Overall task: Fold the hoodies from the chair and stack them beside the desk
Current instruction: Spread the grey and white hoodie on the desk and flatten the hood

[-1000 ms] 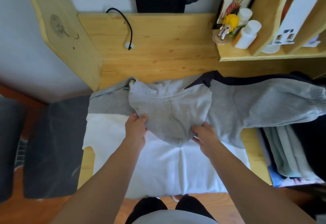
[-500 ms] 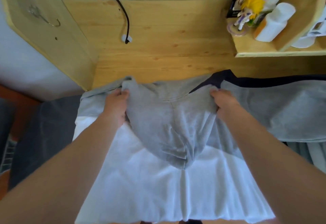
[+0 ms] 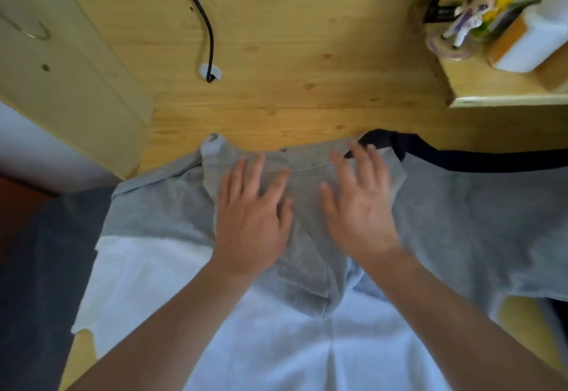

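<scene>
A grey and white hoodie (image 3: 159, 221) lies spread on the wooden desk (image 3: 292, 52), its white body toward me and its grey hood (image 3: 310, 267) folded down over the back. My left hand (image 3: 255, 221) lies flat on the left half of the hood, fingers straight and spread. My right hand (image 3: 359, 206) presses flat on the right half, fingers straight. One grey sleeve (image 3: 479, 221) stretches off to the right. A dark garment (image 3: 445, 157) shows under the hoodie's far right edge.
A black cable (image 3: 206, 30) runs into a hole in the desk. At the back right a wooden shelf (image 3: 491, 89) holds a yellow-haired figurine (image 3: 473, 12) and a white bottle (image 3: 534, 37). A wooden side panel (image 3: 61, 67) rises at left. Dark grey fabric (image 3: 40, 267) hangs at lower left.
Both hands have let go of the hood's edges, moved inward and now lie flat on the hood. The camera has come closer to the desk.
</scene>
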The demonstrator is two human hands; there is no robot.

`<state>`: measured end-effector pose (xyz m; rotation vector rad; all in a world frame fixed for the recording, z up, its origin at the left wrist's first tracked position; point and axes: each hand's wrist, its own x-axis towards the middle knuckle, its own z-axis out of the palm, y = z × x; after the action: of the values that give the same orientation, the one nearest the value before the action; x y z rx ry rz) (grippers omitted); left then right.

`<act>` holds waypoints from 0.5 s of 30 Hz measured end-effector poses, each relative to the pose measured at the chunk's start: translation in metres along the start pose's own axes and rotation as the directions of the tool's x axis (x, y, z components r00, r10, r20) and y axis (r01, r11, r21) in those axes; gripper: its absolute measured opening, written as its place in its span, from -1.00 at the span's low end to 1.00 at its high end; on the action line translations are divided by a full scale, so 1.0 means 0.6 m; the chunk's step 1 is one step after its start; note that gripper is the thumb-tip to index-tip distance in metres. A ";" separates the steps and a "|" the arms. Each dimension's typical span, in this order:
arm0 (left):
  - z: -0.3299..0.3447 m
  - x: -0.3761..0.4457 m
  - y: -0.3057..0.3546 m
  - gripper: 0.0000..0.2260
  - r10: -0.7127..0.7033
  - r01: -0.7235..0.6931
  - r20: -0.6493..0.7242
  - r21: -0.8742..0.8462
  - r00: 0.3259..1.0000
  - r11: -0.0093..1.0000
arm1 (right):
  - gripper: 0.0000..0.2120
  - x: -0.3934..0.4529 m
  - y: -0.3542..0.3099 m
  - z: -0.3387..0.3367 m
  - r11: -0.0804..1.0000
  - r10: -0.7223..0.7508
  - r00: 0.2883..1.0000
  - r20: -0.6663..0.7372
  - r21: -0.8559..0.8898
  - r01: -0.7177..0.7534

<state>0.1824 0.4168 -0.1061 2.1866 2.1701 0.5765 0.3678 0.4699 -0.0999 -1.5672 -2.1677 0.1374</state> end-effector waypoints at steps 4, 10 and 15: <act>0.040 0.016 0.000 -0.39 -0.227 0.153 0.384 0.214 0.895 0.965 | -0.37 -0.003 0.051 0.048 0.967 0.127 0.934 0.333 -0.250 -0.042; -0.044 0.027 -0.106 -0.68 -0.279 0.268 -0.008 -0.256 0.960 0.929 | -0.41 0.020 0.052 0.023 0.940 0.233 0.861 0.452 -0.331 -0.080; -0.050 0.069 -0.245 -0.56 -0.300 0.292 0.159 0.075 0.941 0.954 | -0.29 0.012 -0.114 -0.019 0.999 -0.018 0.890 0.456 0.041 -0.001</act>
<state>0.0316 0.4557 -0.1058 1.7989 2.3767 0.3134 0.3111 0.4510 -0.0643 -1.6252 -2.5000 0.5994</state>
